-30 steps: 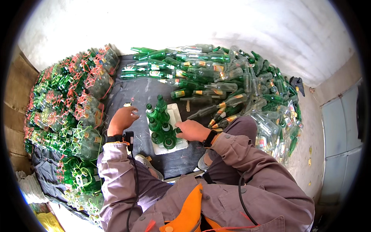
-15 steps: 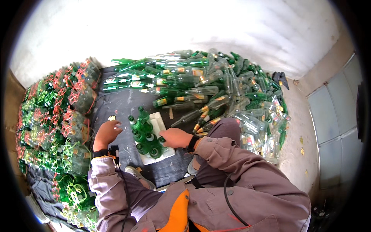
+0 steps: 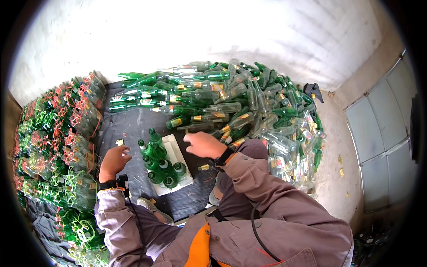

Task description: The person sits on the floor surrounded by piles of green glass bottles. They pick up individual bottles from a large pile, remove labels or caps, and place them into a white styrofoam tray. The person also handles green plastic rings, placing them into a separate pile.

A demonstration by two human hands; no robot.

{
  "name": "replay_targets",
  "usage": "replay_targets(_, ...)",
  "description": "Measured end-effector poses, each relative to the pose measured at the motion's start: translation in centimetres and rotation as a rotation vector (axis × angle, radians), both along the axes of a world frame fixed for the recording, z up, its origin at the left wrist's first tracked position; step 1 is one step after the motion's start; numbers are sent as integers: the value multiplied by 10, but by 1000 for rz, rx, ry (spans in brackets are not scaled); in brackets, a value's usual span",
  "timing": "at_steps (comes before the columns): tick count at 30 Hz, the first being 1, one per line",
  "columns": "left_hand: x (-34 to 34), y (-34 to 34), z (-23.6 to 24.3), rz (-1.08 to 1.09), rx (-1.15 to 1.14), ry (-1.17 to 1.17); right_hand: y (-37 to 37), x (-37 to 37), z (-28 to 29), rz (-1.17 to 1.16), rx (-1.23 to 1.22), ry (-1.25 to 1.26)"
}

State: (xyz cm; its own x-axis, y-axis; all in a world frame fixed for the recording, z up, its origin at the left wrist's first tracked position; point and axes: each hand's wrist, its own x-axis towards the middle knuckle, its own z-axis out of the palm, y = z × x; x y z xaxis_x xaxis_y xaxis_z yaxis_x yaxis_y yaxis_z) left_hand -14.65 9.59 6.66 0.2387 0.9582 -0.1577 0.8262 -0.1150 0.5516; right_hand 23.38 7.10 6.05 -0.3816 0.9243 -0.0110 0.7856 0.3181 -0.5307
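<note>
Several green glass bottles [image 3: 164, 165] stand upright, close together, on a white foam tray [image 3: 178, 153] between my hands. Left of this group my left hand [image 3: 114, 161] hovers with loosely bent fingers apart, holding nothing. My right hand [image 3: 205, 145] is beyond the tray's right edge, its fingers pointing left and nothing visible in them. Just past it lies a clear bottle [image 3: 195, 126], at the near edge of a big heap of green and clear bottles [image 3: 240, 95] lying on their sides.
Bundles of bottles tied with red and green cord [image 3: 58, 142] are stacked along the left. Dark cloth [image 3: 118, 129] covers the floor under the tray. A white wall [image 3: 187, 31] rises behind the heap. Grey metal door panels [image 3: 378, 133] stand at the right.
My right hand has let go of a green bottle at the tray's right side and moved away toward the heap. That bottle now stands with the others. My left hand stays beside the group.
</note>
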Motion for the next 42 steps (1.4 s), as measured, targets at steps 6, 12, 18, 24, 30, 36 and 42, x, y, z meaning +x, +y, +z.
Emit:
replay_targets(6,1,6,-3,-12,2,2,31,53,41,-275,-221,400)
replay_targets(12,1,12,-11,-49,7,1,29,153,69,-565,-81,1100)
replay_targets(18,-10,16,-4,-39,49,-64,-6,291,-76,-939,-51,1796)
replay_targets(24,-42,-3,23,112,62,-116,-79,256,-217,-1306,-227,1472)
replay_targets(30,-28,17,58,48,-67,-527,-142,291,-304,-1180,-199,1325)
replay_targets(36,-75,-5,13,216,-247,-330,-111,199,-296,-1367,-567,1485)
replay_targets(42,-58,11,-11,126,-240,-237,-117,196,-318,-1426,-608,1349)
